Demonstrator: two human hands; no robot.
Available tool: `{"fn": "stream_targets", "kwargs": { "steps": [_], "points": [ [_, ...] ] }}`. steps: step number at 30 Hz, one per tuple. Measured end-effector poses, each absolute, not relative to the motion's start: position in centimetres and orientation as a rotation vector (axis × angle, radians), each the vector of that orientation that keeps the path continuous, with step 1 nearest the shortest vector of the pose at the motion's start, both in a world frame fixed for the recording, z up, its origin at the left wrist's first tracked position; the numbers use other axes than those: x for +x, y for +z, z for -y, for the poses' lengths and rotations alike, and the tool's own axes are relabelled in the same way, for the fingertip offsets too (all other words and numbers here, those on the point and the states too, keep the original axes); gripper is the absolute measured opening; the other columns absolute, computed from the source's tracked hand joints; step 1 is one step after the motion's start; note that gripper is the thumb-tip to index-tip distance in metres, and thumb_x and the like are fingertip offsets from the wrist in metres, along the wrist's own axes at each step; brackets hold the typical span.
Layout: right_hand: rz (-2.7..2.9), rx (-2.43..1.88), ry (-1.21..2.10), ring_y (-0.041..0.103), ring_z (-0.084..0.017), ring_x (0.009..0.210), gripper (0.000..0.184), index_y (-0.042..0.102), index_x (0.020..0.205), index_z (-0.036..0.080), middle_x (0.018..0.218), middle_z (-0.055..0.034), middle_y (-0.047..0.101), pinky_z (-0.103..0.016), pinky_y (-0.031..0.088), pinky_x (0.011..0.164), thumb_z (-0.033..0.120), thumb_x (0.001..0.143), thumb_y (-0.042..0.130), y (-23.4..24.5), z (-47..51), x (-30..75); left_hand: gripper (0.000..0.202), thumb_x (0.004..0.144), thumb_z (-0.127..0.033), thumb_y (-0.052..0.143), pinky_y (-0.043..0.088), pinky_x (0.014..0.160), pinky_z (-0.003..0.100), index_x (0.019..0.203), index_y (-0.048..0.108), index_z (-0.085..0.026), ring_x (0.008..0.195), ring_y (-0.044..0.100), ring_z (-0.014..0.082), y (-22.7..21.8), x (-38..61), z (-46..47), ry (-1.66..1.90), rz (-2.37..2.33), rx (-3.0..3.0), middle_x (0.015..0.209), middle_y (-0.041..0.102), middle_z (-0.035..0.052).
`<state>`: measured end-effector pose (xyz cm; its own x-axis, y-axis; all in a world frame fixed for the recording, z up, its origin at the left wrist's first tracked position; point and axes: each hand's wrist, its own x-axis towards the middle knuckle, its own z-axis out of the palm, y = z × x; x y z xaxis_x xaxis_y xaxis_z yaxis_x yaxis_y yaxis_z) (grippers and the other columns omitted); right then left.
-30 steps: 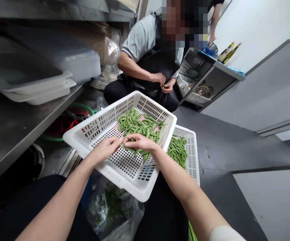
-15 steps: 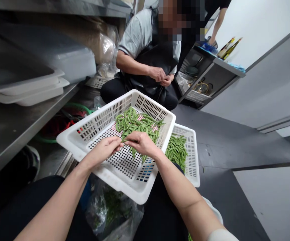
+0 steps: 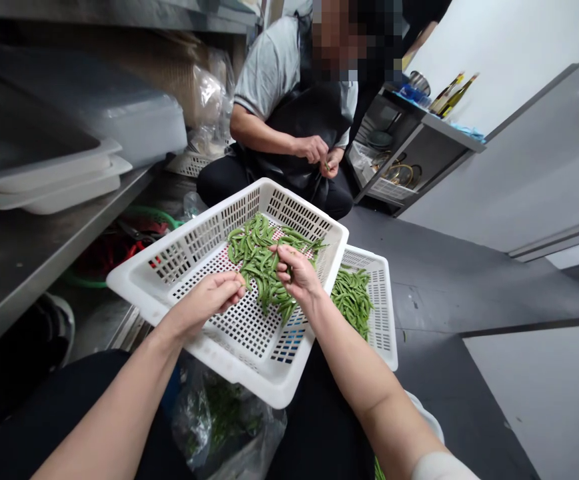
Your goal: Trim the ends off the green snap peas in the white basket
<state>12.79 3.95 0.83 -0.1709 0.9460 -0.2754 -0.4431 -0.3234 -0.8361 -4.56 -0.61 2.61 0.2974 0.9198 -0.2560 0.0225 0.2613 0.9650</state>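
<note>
A white slotted plastic basket (image 3: 264, 385) sits tilted in front of me, with a heap of green pea pods (image 3: 252, 243) on its mesh floor. My left hand (image 3: 213, 293) is closed in a pinch over the near left part of the basket. Whatever lies at its fingertips is too small to name. Over the pods, my right hand (image 3: 297, 272) is closed around a green pea pod (image 3: 276, 253), partly hidden by the fingers. The two hands are apart.
A second white basket (image 3: 385, 313) of pods stands at the right. Opposite sits a co-worker, whose hands (image 3: 322, 152) hold something small and green. Left is a metal shelf (image 3: 69, 233) with white trays; below lies a plastic bag (image 3: 229, 413) of greens.
My right hand has moved up and to the right, away from my left, carrying the pod. My left hand stays nearly in place. The co-worker's hands have shifted, showing something green.
</note>
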Motion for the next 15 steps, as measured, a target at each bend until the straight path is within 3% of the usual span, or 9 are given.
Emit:
{"fn": "stream_targets", "kwargs": {
  "steps": [4,8,13,15],
  "points": [
    [0.8,-0.954,1.724,0.038,-0.001,0.045,0.031,0.055,0.071,0.014,0.061,0.0056,0.048,-0.011,0.021,0.033,0.03,0.059,0.079,0.8,-3.1,11.9,0.02,0.065,-0.036,0.052,0.028,0.043,0.02,0.055,0.054,-0.019,0.046,0.038,0.0102,1.5,-3.9,0.3,0.83,-1.144,1.159,0.052,0.049,-0.0022],
    [0.789,-0.94,1.754,0.036,-0.002,0.04,0.037,0.055,0.073,0.014,0.05,0.0076,0.044,-0.011,0.023,0.033,0.043,0.064,0.077,0.8,-2.7,10.8,0.031,0.069,-0.042,0.055,0.03,0.046,0.022,0.049,0.044,-0.02,0.049,0.036,0.011,1.5,-3.5,0.4,0.938,-1.147,1.341,0.049,0.04,-0.004],
    [0.755,-1.02,2.154,0.02,-0.001,0.029,0.057,0.042,0.062,0.017,0.04,0.0085,0.037,-0.012,0.013,0.028,0.068,0.085,0.035,0.7,-4.3,11.4,0.035,0.068,-0.042,0.06,0.026,0.044,0.023,0.047,0.042,-0.021,0.048,0.032,0.0109,3.4,-4.5,0.5,0.889,-1.047,1.387,0.048,0.037,-0.0036],
    [0.966,-1.018,2.364,0.02,-0.002,0.027,0.058,0.042,0.059,0.017,0.037,0.0084,0.034,-0.013,0.013,0.027,0.068,0.086,0.033,0.5,-4.8,11.5,0.035,0.065,-0.042,0.063,0.026,0.044,0.023,0.045,0.044,-0.02,0.048,0.032,0.0111,3.9,-4.9,0.4,0.836,-1.013,1.395,0.047,0.037,-0.0032]
  ]
}}
